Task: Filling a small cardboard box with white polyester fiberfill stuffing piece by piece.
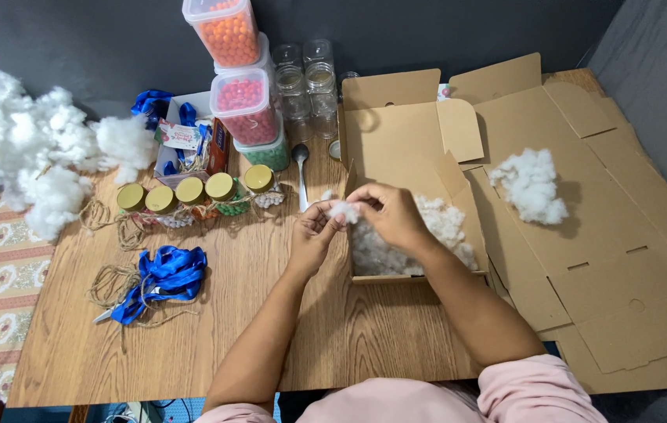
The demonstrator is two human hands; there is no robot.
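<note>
Four gold-lidded jars (192, 196) stand in a row near the counter's (216, 329) far edge. Three bead tubs (243, 98) are stacked behind them: orange, red, green. About six empty glass jars (306, 78) cluster at the far edge. One spoon (301, 168), one open box (396, 157), one flattened carton (607, 258), two blue ribbon bundles (165, 274), two hands (353, 215).

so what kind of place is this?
Probably a home craft or gift-packing table: both hands pull white stuffing over an open cardboard box, beside gold-lidded jars, blue ribbon and stacked bead tubs.
</note>
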